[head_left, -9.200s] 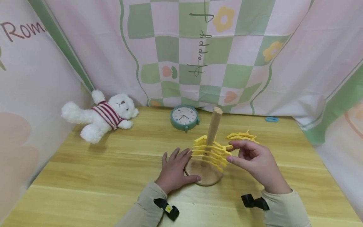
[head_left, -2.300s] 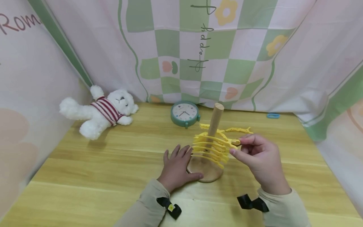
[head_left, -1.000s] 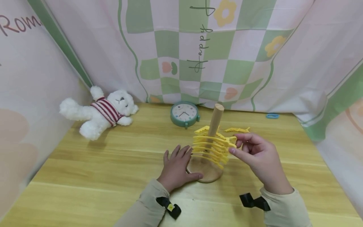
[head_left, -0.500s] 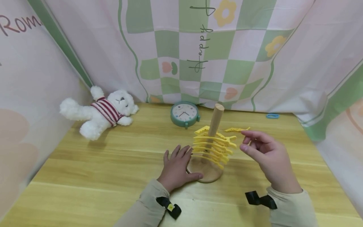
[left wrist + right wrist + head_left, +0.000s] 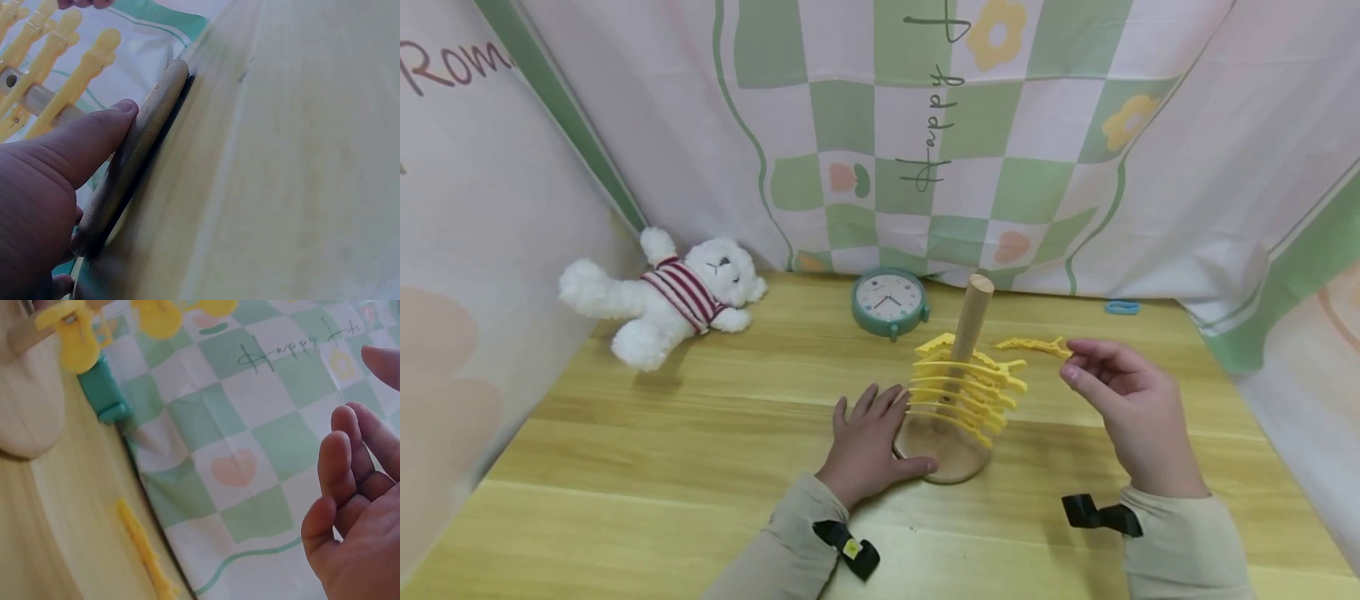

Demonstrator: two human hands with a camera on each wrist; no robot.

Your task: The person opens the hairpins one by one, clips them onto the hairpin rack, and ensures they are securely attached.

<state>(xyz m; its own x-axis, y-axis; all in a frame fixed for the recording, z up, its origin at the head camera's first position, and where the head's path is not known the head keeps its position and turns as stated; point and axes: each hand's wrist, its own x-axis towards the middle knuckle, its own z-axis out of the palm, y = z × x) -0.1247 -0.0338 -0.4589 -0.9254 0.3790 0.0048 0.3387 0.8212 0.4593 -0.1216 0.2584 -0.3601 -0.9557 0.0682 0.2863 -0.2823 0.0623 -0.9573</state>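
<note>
A wooden post on a round base [image 5: 951, 468] carries several yellow curved hair clips [image 5: 970, 385], one above another. My left hand [image 5: 868, 446] lies against the base with fingers spread straight. Its thumb presses the top near the rim, as the wooden disc [image 5: 140, 134] in the left wrist view shows. My right hand [image 5: 1138, 417] is raised to the right of the stand, with nothing between its thumb and fingers. A loose yellow clip [image 5: 1030, 344] lies behind the stand; in the head view its end overlaps the right fingertips, but the right wrist view shows the fingers [image 5: 334, 456] apart from it.
Behind the stand a teal clock [image 5: 889, 302] lies face up. A white plush bear [image 5: 673, 300] in a striped shirt leans at the back left. A small blue oval object [image 5: 1122, 307] rests near the curtain [image 5: 1030, 192] at the back right.
My right hand has let go of the top clip on the post and moved right. Two clips lay loose at first; one does now. The left hand stays on the base.
</note>
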